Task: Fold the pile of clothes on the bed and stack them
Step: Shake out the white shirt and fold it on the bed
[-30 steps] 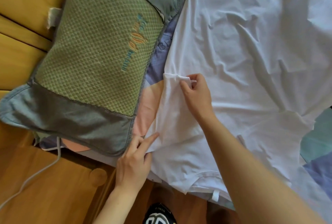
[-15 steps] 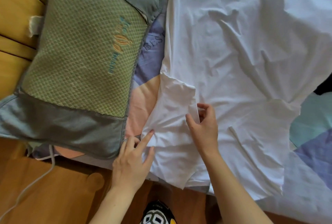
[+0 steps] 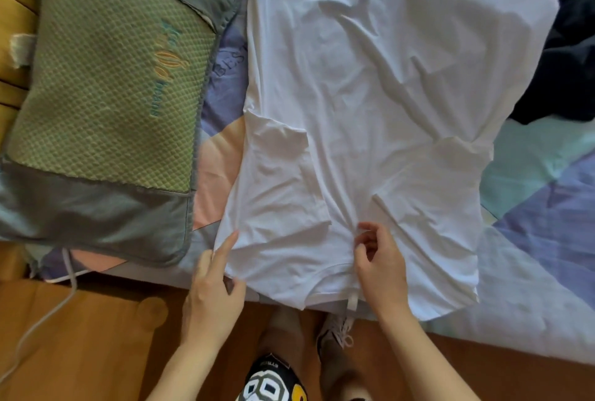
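Lying flat on the patchwork bedsheet (image 3: 531, 239), the white T-shirt (image 3: 370, 95) has both sleeves folded inward, its collar at the bed's near edge. The left hand (image 3: 212, 291) pinches the shoulder edge, index finger extended. The right hand (image 3: 380, 262) gathers fabric by the collar, fingers curled. A green pillow (image 3: 106, 85) lies left, dark clothing (image 3: 570, 62) right.

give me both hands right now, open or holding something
Left hand: forefinger straight on the white t-shirt edge, thumb pinching the fabric.
Right hand: fingers curled at the collar; whether it pinches the fabric cannot be told.
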